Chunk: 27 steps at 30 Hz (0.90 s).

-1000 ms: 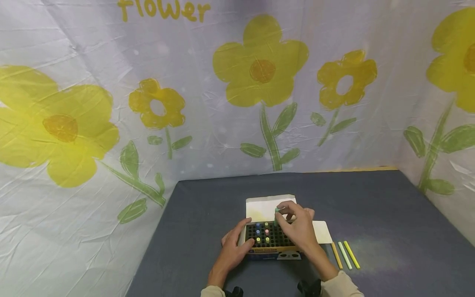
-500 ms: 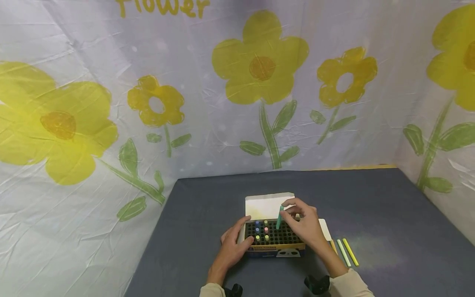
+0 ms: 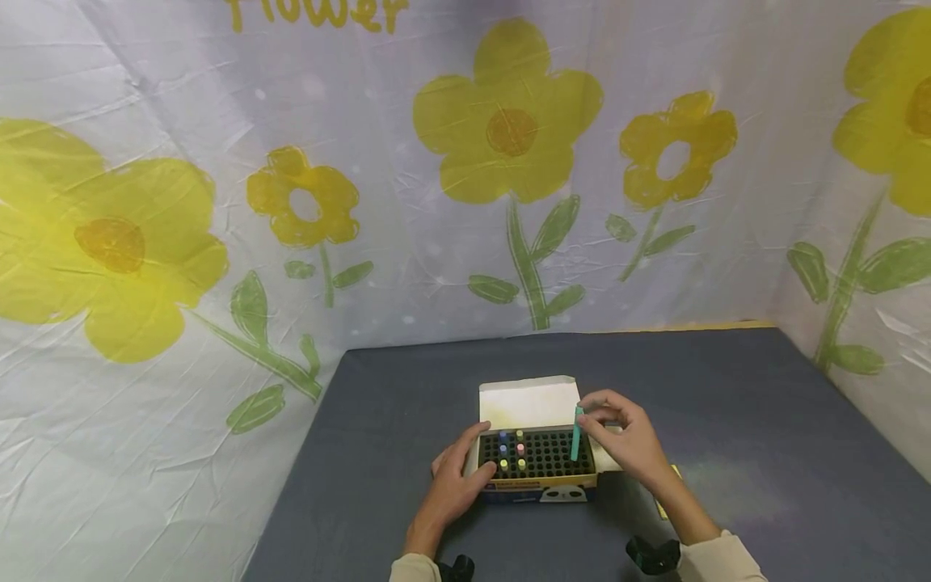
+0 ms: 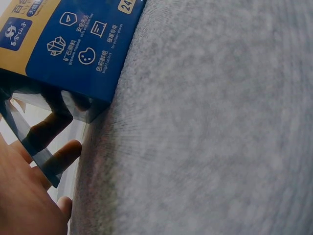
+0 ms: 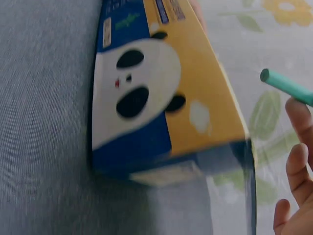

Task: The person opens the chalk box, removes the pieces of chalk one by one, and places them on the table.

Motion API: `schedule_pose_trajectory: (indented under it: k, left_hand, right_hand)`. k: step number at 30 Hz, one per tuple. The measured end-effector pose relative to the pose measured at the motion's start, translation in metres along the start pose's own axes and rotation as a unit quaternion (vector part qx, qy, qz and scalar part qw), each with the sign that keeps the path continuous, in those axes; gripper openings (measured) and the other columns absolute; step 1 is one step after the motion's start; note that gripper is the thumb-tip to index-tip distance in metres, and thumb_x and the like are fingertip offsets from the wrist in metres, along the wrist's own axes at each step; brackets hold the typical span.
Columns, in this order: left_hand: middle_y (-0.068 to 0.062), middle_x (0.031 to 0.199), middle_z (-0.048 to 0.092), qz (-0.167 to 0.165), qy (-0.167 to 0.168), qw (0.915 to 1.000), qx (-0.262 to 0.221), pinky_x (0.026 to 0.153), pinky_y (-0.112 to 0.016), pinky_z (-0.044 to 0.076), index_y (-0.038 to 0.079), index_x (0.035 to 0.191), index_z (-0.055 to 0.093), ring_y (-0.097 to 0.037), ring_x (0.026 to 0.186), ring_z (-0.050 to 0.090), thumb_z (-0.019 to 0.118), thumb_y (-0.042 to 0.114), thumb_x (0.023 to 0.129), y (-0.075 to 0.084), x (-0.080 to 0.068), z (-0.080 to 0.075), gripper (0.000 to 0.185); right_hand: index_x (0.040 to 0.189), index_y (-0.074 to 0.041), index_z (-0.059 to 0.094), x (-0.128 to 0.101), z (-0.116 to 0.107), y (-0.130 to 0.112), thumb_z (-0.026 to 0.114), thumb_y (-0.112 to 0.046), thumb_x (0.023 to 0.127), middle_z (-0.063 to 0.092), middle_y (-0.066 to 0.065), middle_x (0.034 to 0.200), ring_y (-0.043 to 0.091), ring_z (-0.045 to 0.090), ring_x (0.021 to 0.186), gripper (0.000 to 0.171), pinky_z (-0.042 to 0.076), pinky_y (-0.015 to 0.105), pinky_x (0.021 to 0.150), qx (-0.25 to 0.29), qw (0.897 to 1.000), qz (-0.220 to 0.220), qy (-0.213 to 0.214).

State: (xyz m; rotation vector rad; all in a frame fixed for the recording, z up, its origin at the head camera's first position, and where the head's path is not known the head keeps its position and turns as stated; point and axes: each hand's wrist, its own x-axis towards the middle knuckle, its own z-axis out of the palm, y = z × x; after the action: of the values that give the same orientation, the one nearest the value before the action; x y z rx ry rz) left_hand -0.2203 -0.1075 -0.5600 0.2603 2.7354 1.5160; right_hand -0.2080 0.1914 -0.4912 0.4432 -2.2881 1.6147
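A blue and yellow chalk box (image 3: 520, 490) stands open on the table, its black grid of holes facing up. Several chalk sticks, blue, pink and yellow-green, stand in the left part of the grid. My left hand (image 3: 457, 478) grips the box's left end, thumb at the front corner, fingers toward the back; the left wrist view shows fingers behind a side flap (image 4: 30, 139). My right hand (image 3: 627, 435) pinches a green chalk stick (image 3: 577, 435) by its top, nearly upright over the right end of the grid. Its lower end is free in the right wrist view.
The white lid (image 3: 527, 404) stands raised behind the box. A white side flap (image 3: 607, 460) sticks out at the right, partly under my right hand. Yellow chalk (image 3: 661, 510) lies on the dark table (image 3: 407, 404), mostly hidden by my right forearm. A flower-printed cloth (image 3: 407, 267) hangs behind.
My right hand has moved right with the green chalk, from the middle of the grid to its right end. The forearm now covers most of the loose chalk. My left hand stays put.
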Motion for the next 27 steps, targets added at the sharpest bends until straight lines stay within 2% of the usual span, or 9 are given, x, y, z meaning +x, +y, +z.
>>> schedule_pose_trajectory:
  k: [6, 10, 14, 17, 23, 27]
  left_hand:
    - [0.010, 0.148, 0.054, 0.002, 0.001, 1.0000, 0.003, 0.107, -0.065, 0.023, 0.057, 0.142, 0.046, -0.031, 0.139, 0.040, 0.069, 0.035, 0.088, 0.000, 0.000, 0.000, 0.063]
    - [0.009, 0.147, 0.055, 0.003, 0.002, 1.0000, 0.002, 0.107, -0.064, 0.022, 0.057, 0.142, 0.047, -0.031, 0.138, 0.041, 0.069, 0.034, 0.087, 0.000, 0.000, 0.001, 0.063]
    - [0.007, 0.147, 0.056, 0.009, 0.004, 0.9999, 0.001, 0.108, -0.064, 0.020, 0.055, 0.143, 0.047, -0.032, 0.138, 0.041, 0.068, 0.034, 0.087, 0.000, 0.000, 0.001, 0.063]
    - [0.003, 0.147, 0.056, 0.017, 0.007, 0.9998, -0.002, 0.108, -0.063, 0.019, 0.053, 0.144, 0.047, -0.032, 0.136, 0.044, 0.068, 0.033, 0.087, 0.001, 0.000, 0.001, 0.063]
    - [0.004, 0.148, 0.056, 0.013, 0.009, 0.9999, 0.001, 0.106, -0.064, 0.023, 0.054, 0.144, 0.047, -0.032, 0.135, 0.043, 0.068, 0.034, 0.087, 0.000, 0.000, 0.001, 0.063]
    - [0.006, 0.148, 0.055, 0.008, 0.011, 0.9999, 0.006, 0.105, -0.066, 0.026, 0.055, 0.143, 0.047, -0.034, 0.138, 0.040, 0.068, 0.034, 0.087, -0.001, 0.001, 0.002, 0.063]
  right_hand:
    - [0.115, -0.004, 0.068, -0.012, -0.027, 0.009, 0.066, -0.011, 0.098, 0.077, 0.000, 0.084, 0.006, 0.065, 0.092, 0.018, 0.047, 0.039, 0.091, -0.011, 1.000, 0.024, -0.003]
    - [0.116, -0.003, 0.068, -0.021, -0.046, 0.014, 0.065, -0.010, 0.099, 0.077, 0.000, 0.083, 0.005, 0.065, 0.090, 0.019, 0.047, 0.036, 0.091, -0.035, 0.999, 0.033, 0.010]
    - [0.117, -0.004, 0.069, -0.030, -0.063, 0.022, 0.064, -0.012, 0.100, 0.077, -0.001, 0.085, 0.004, 0.063, 0.096, 0.020, 0.046, 0.033, 0.091, -0.057, 0.997, 0.055, 0.025]
    - [0.118, -0.005, 0.070, -0.037, -0.075, 0.029, 0.065, -0.016, 0.100, 0.077, -0.002, 0.087, 0.000, 0.060, 0.100, 0.022, 0.046, 0.036, 0.091, -0.076, 0.994, 0.078, 0.031]
    - [0.122, -0.007, 0.069, -0.048, -0.096, 0.043, 0.065, -0.024, 0.100, 0.077, -0.002, 0.087, -0.007, 0.058, 0.093, 0.028, 0.047, 0.057, 0.089, -0.108, 0.985, 0.132, 0.017]
    - [0.123, -0.006, 0.068, -0.055, -0.107, 0.050, 0.065, -0.028, 0.101, 0.075, 0.000, 0.088, 0.000, 0.062, 0.083, 0.032, 0.051, 0.047, 0.081, -0.136, 0.976, 0.170, -0.014]
